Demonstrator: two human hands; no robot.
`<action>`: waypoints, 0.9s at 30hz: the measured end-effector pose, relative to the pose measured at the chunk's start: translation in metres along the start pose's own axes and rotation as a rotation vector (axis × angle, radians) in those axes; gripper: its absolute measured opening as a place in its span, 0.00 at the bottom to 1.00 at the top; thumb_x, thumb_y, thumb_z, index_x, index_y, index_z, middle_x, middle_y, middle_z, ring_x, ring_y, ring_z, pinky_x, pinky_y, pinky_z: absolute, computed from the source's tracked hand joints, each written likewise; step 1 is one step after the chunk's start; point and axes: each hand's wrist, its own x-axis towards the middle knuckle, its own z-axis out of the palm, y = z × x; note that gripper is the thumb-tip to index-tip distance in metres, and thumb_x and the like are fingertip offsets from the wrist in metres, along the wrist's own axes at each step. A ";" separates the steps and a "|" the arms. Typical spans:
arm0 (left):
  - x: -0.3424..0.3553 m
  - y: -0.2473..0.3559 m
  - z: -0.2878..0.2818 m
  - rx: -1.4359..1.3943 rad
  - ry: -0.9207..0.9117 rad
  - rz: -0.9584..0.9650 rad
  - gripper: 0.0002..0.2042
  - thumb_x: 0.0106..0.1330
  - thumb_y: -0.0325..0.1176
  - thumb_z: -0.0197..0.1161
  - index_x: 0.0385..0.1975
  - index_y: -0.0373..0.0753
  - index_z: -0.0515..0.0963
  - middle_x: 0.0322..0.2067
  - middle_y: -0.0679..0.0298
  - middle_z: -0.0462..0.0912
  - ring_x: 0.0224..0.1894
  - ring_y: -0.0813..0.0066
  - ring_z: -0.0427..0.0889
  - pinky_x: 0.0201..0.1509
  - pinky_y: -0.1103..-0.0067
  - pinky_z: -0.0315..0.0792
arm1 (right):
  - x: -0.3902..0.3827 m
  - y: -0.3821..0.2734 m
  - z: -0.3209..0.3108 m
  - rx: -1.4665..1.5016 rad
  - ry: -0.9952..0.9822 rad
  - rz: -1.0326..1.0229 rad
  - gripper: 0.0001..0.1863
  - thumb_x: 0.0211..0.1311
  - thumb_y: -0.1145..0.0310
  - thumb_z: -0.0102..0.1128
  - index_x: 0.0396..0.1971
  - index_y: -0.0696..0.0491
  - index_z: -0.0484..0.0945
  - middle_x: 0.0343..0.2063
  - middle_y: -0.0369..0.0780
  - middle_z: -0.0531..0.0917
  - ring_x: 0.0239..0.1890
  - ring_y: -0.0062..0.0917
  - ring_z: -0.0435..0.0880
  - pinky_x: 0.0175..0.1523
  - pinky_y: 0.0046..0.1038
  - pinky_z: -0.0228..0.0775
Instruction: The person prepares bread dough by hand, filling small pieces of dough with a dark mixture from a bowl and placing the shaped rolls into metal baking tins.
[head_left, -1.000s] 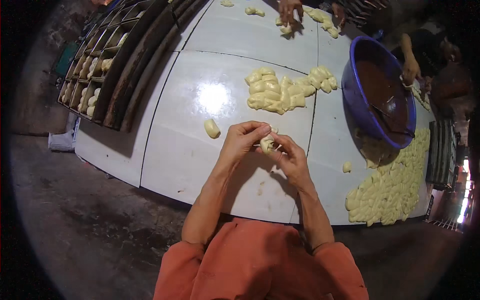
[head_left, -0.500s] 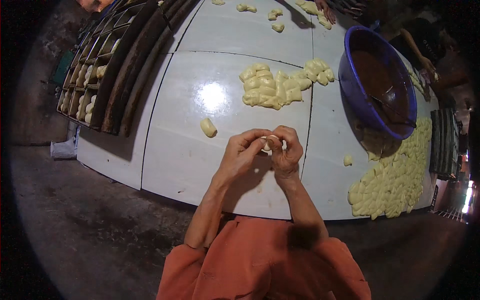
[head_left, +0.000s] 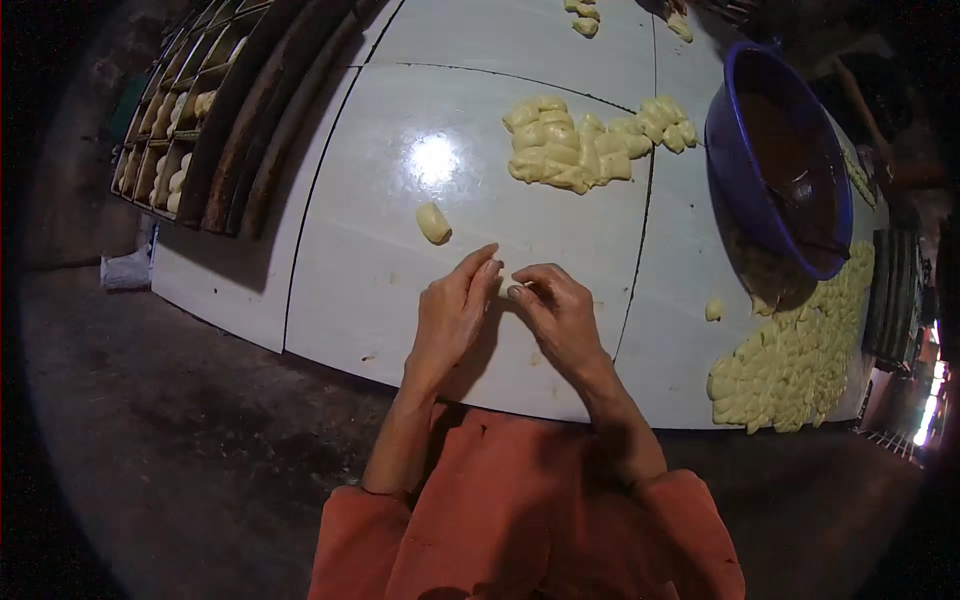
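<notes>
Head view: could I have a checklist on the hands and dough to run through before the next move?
1. Bare left hand and bare right hand both in view: ok.
2. Dough held between their fingertips: cannot tell; the fingers hide too much.
3. Single pale-yellow oblong dough piece apart from both hands: ok, it lies beyond the left fingertips on the glossy white table.
4. Round blue plastic basin away from the hands: ok, off to the right.
5. All dough in one group: not ok; a small pale-yellow lump sits alone.
</notes>
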 end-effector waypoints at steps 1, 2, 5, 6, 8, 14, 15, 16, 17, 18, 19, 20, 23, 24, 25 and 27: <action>-0.004 -0.004 0.002 0.153 0.123 0.178 0.14 0.73 0.38 0.56 0.52 0.40 0.81 0.46 0.54 0.84 0.42 0.58 0.85 0.46 0.70 0.77 | 0.003 0.008 0.003 -0.139 -0.037 0.029 0.12 0.66 0.65 0.61 0.43 0.57 0.81 0.38 0.45 0.83 0.38 0.35 0.85 0.44 0.31 0.76; -0.009 -0.009 0.002 0.310 0.260 0.353 0.14 0.73 0.37 0.56 0.54 0.41 0.80 0.51 0.52 0.81 0.45 0.53 0.84 0.47 0.66 0.77 | 0.004 0.011 0.004 -0.137 -0.042 0.026 0.12 0.66 0.65 0.61 0.43 0.57 0.81 0.38 0.45 0.83 0.38 0.35 0.85 0.44 0.31 0.76; -0.013 -0.022 0.008 0.471 0.190 0.463 0.16 0.67 0.33 0.62 0.54 0.43 0.79 0.54 0.55 0.78 0.50 0.56 0.80 0.51 0.66 0.75 | 0.013 0.006 0.004 -0.298 0.076 0.100 0.14 0.70 0.62 0.54 0.43 0.56 0.82 0.38 0.45 0.84 0.37 0.39 0.85 0.44 0.35 0.76; -0.011 -0.025 0.013 0.575 0.155 0.543 0.18 0.64 0.32 0.63 0.54 0.44 0.79 0.53 0.56 0.78 0.50 0.57 0.78 0.53 0.66 0.75 | 0.020 -0.001 0.005 -0.261 0.146 0.091 0.14 0.69 0.62 0.55 0.44 0.56 0.82 0.39 0.45 0.84 0.37 0.39 0.85 0.44 0.35 0.76; -0.005 -0.028 0.020 0.567 0.197 0.592 0.18 0.60 0.29 0.66 0.51 0.42 0.79 0.51 0.57 0.77 0.51 0.56 0.76 0.50 0.65 0.75 | 0.039 -0.010 0.010 -0.293 0.154 0.013 0.16 0.68 0.60 0.57 0.45 0.57 0.81 0.40 0.44 0.84 0.37 0.39 0.86 0.43 0.35 0.76; -0.009 -0.051 0.003 0.422 0.103 0.522 0.13 0.60 0.27 0.65 0.45 0.35 0.80 0.43 0.53 0.81 0.45 0.54 0.80 0.49 0.65 0.76 | 0.107 -0.024 0.086 -0.602 -0.150 -0.235 0.24 0.57 0.57 0.67 0.49 0.55 0.76 0.36 0.46 0.81 0.37 0.41 0.83 0.43 0.41 0.75; -0.012 -0.055 -0.004 0.311 0.190 0.505 0.11 0.60 0.27 0.65 0.43 0.35 0.81 0.41 0.52 0.83 0.42 0.56 0.82 0.47 0.67 0.77 | 0.116 -0.021 0.093 -0.618 -0.203 -0.197 0.22 0.56 0.60 0.66 0.47 0.56 0.76 0.37 0.49 0.81 0.36 0.42 0.82 0.41 0.39 0.75; -0.016 -0.058 -0.009 0.198 0.274 0.487 0.10 0.61 0.26 0.66 0.41 0.34 0.82 0.39 0.51 0.84 0.39 0.57 0.83 0.44 0.69 0.77 | 0.119 -0.017 0.089 -0.618 -0.199 -0.198 0.22 0.56 0.60 0.66 0.47 0.56 0.76 0.37 0.49 0.81 0.36 0.42 0.82 0.41 0.39 0.75; -0.022 -0.055 -0.012 -0.029 0.292 0.200 0.06 0.63 0.27 0.66 0.38 0.34 0.83 0.37 0.53 0.85 0.37 0.69 0.86 0.42 0.76 0.78 | 0.120 -0.020 0.077 -0.409 -0.222 -0.068 0.21 0.56 0.62 0.65 0.47 0.57 0.76 0.37 0.47 0.81 0.35 0.38 0.82 0.41 0.37 0.75; -0.021 -0.056 -0.019 -0.144 0.324 0.083 0.09 0.66 0.29 0.66 0.42 0.33 0.81 0.38 0.56 0.85 0.36 0.78 0.84 0.39 0.79 0.77 | 0.119 -0.021 0.068 -0.195 -0.249 0.060 0.19 0.57 0.64 0.64 0.46 0.57 0.76 0.36 0.45 0.81 0.33 0.34 0.82 0.40 0.34 0.75; -0.016 -0.052 -0.021 -0.253 0.369 0.018 0.11 0.66 0.29 0.66 0.44 0.33 0.80 0.39 0.58 0.84 0.35 0.80 0.82 0.38 0.80 0.77 | 0.116 -0.012 0.060 0.145 -0.269 0.230 0.16 0.59 0.68 0.62 0.45 0.57 0.76 0.38 0.39 0.81 0.33 0.22 0.81 0.38 0.28 0.74; -0.009 -0.042 -0.027 -0.360 0.428 -0.052 0.12 0.66 0.29 0.66 0.47 0.32 0.79 0.39 0.60 0.84 0.34 0.82 0.81 0.36 0.81 0.76 | 0.109 -0.026 0.049 0.496 -0.311 0.302 0.14 0.61 0.70 0.63 0.46 0.56 0.76 0.38 0.34 0.79 0.35 0.16 0.79 0.38 0.23 0.74; 0.015 -0.017 -0.029 -0.554 0.257 0.014 0.17 0.69 0.35 0.65 0.51 0.32 0.77 0.34 0.59 0.83 0.33 0.78 0.81 0.29 0.82 0.73 | 0.092 -0.036 0.024 0.502 -0.311 0.250 0.15 0.61 0.72 0.63 0.48 0.56 0.76 0.37 0.35 0.80 0.37 0.17 0.80 0.41 0.22 0.75; 0.024 -0.016 -0.025 -0.524 0.174 -0.010 0.16 0.69 0.35 0.64 0.50 0.32 0.78 0.34 0.59 0.83 0.34 0.77 0.81 0.29 0.82 0.73 | 0.086 -0.041 0.014 0.551 -0.308 0.303 0.15 0.61 0.74 0.63 0.48 0.56 0.77 0.38 0.35 0.79 0.37 0.17 0.80 0.42 0.22 0.76; 0.029 -0.012 -0.019 -0.523 0.156 0.001 0.16 0.69 0.35 0.64 0.50 0.32 0.78 0.34 0.59 0.83 0.34 0.77 0.81 0.29 0.82 0.73 | 0.080 -0.043 0.005 0.599 -0.301 0.353 0.15 0.61 0.76 0.63 0.48 0.56 0.77 0.40 0.36 0.78 0.37 0.18 0.80 0.43 0.22 0.76; 0.035 0.002 0.006 -0.600 0.078 0.070 0.14 0.71 0.36 0.62 0.47 0.30 0.80 0.33 0.61 0.83 0.35 0.78 0.81 0.34 0.81 0.75 | 0.064 -0.033 -0.015 0.509 -0.166 0.254 0.13 0.61 0.73 0.64 0.46 0.56 0.78 0.44 0.37 0.77 0.42 0.19 0.79 0.42 0.21 0.75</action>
